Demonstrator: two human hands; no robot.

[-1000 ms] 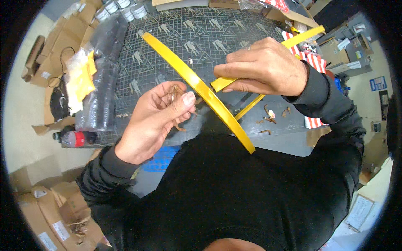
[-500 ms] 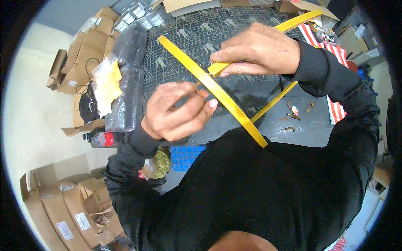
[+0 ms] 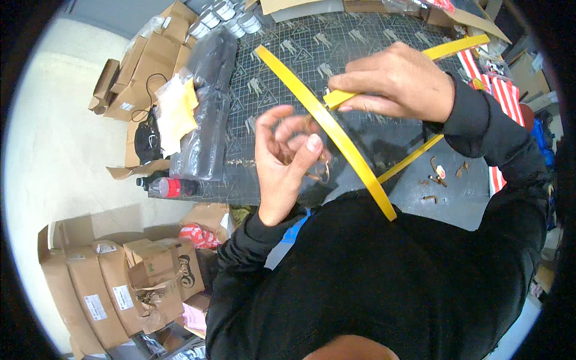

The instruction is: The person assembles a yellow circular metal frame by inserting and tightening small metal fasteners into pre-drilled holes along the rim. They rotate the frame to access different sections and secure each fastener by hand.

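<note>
Right hand (image 3: 393, 84) pinches a yellow bar (image 3: 457, 47). Left hand (image 3: 285, 171), half-curled, holds small brown pieces (image 3: 325, 171). Cans (image 3: 223, 11), contents hidden, stand near the surface's (image 3: 291, 37) far-left corner.

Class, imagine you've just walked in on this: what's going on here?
A person's right hand grips a yellow bar near its end, right by a longer yellow strip; whether the two are joined is hard to tell. The left hand, blurred, holds some thin pieces on the strip's other side. More small bits lie on the table to the right.
</note>
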